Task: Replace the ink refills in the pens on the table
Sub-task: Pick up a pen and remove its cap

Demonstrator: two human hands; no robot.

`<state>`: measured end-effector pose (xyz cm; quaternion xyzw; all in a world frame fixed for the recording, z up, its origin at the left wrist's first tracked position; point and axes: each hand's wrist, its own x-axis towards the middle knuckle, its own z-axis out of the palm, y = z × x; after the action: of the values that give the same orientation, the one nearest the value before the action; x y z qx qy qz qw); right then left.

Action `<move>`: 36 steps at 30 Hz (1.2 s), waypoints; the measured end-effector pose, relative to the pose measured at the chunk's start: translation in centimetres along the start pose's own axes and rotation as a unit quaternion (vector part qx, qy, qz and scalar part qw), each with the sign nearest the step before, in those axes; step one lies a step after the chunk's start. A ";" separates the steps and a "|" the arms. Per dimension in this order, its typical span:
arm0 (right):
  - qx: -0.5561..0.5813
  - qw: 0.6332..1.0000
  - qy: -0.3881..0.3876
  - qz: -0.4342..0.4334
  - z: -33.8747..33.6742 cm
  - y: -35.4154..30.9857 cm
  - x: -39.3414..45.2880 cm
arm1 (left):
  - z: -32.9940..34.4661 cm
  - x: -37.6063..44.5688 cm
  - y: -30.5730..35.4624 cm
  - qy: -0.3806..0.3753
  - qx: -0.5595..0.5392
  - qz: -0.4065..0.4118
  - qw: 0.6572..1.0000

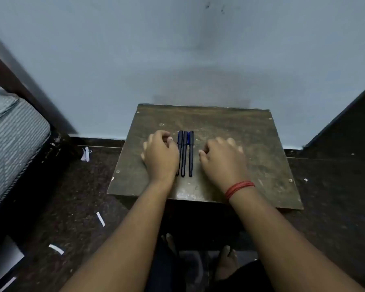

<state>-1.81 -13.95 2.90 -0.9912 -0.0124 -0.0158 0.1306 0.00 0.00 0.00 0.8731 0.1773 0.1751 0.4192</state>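
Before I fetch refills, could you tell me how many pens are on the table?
3, side by side between the hands: left pen partly behind the left hand, middle pen, right pen. None seems hidden.

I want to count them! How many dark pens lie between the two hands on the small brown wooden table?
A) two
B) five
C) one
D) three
D: three dark pens lie side by side on the small brown wooden table, between the left hand and the right hand.
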 end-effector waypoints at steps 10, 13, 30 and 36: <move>-0.041 0.999 0.032 -0.009 3.6 -1.8 2.3 | 1.4 2.5 -0.8 0.016 -0.040 0.050 0.998; -0.029 0.999 0.033 0.007 3.5 -1.5 2.4 | 1.6 2.2 -0.6 0.013 -0.046 0.060 0.997; 0.291 0.957 -0.016 0.003 -1.1 1.1 2.4 | 1.2 0.3 3.7 -0.241 -0.308 -0.098 0.915; 0.457 0.889 0.029 0.015 -2.0 4.4 3.5 | 1.1 0.5 3.0 -0.193 -0.104 0.109 0.970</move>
<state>1.78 -18.59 3.79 -0.8214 0.0005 -0.0347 0.5693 1.44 -2.27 1.79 0.8562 -0.0225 0.0657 0.5120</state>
